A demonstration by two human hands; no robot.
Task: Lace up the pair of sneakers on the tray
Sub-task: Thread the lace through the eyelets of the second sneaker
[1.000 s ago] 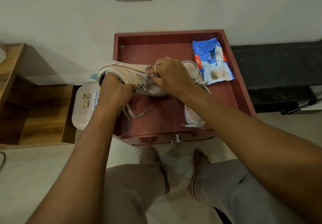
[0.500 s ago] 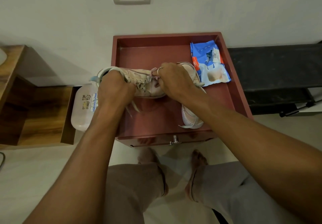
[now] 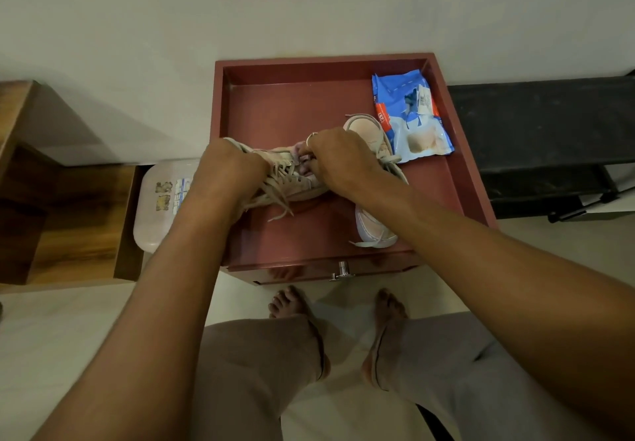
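Pale pink sneaker (image 3: 299, 183), laces (image 3: 275, 197) loose, gripped between left hand (image 3: 226, 172) and right hand (image 3: 343, 162)

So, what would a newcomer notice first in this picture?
The left hand grips a pale pink sneaker in the red tray while the right hand pinches its laces. The second sneaker lies partly under the right forearm, and a blue packet sits in the tray's far right corner.

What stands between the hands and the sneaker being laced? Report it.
Nothing visible. The left hand grips the sneaker at its heel end and the right hand pinches its laces. The second sneaker lies under the right wrist, the blue packet by the tray's right wall; neither is in the way.
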